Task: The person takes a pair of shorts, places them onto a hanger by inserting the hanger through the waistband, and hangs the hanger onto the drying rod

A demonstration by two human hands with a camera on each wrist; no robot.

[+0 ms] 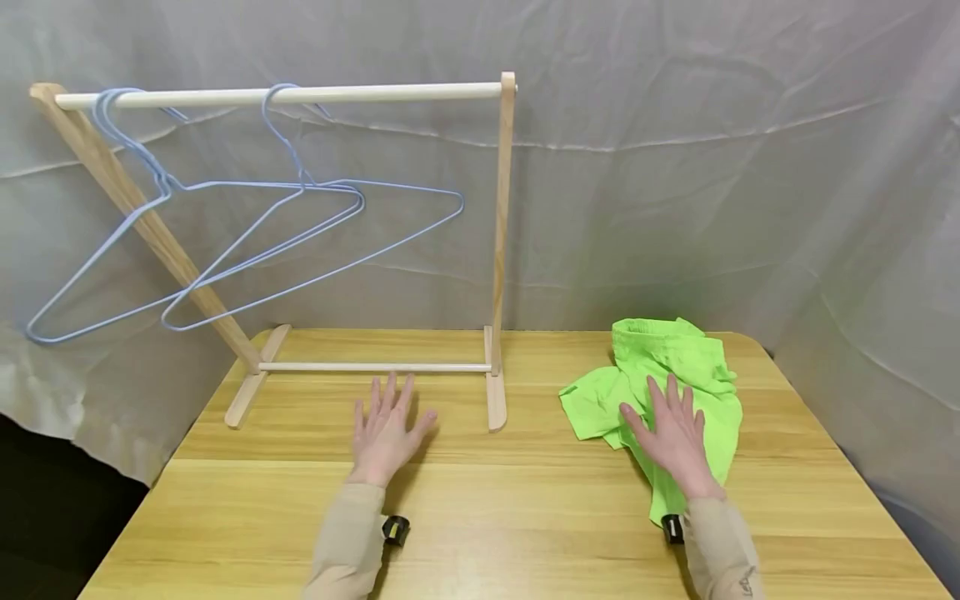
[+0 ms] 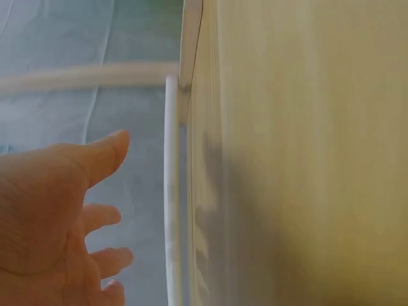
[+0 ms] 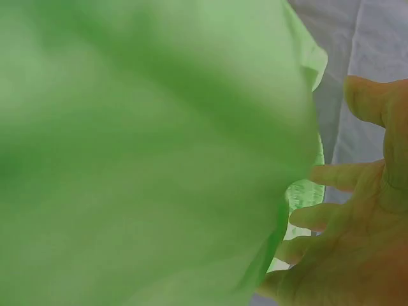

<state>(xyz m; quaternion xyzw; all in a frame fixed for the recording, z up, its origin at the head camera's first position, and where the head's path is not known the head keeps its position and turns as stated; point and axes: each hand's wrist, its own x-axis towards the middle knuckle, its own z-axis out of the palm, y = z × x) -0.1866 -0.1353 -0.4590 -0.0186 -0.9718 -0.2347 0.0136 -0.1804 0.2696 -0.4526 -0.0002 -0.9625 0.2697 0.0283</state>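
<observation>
Crumpled bright green shorts (image 1: 705,375) with a gathered waistband lie on the right of the table. Over them is my right hand (image 1: 675,437), its fingers spread; whether the fingertips touch the cloth I cannot tell. In the right wrist view, green cloth (image 3: 159,159) fills most of the picture beside that hand (image 3: 363,223). My left hand (image 1: 386,437) hovers above the tabletop, fingers apart and holding nothing. It is nearest to the rack's white lower bar (image 1: 375,367), which also shows beside the hand (image 2: 51,223) in the left wrist view.
A wooden clothes rack (image 1: 501,233) stands at the back left of the table (image 1: 525,517). Blue wire hangers (image 1: 315,271) hang from its white top rail (image 1: 390,92), overlapping each other. Grey fabric (image 1: 675,208) hangs behind the table and along its right side.
</observation>
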